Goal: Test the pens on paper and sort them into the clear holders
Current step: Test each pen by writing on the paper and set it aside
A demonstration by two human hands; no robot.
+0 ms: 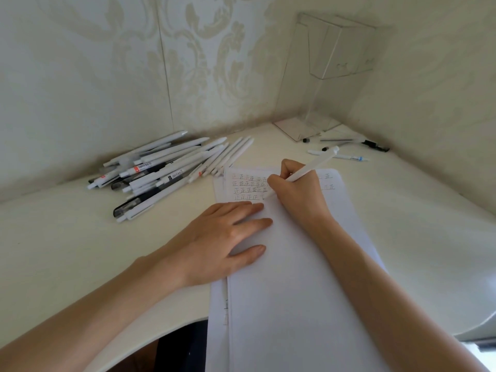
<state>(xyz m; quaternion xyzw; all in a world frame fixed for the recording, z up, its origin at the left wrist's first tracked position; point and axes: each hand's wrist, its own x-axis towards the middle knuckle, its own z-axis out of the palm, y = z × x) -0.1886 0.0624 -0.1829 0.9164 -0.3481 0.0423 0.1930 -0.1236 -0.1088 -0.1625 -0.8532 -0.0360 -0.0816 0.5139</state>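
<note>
- Head view — right hand (298, 189) pinches a white pen (308, 169), with its tip down on the paper (295, 291) at the end of the bottom row of marks.
- Left hand (225, 237) lies flat with fingers spread and presses the paper — good, that should stop the sheet sliding.
- Best way, I think: press softly, make one short mark, look for ink.
- Pile of pens (166, 173) lies to the left. The clear holder (330, 76) stands in the far corner, with loose pens (346, 149) by its foot.

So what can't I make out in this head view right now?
Head view:
Stroke at the pen tip: too small, crowded by the right hand.
Marks under that hand: covered.
Labels on the pile: too small.
Holder contents: clear walls fade into the wallpaper.
Paper near end: cut by bottom edge.
</note>
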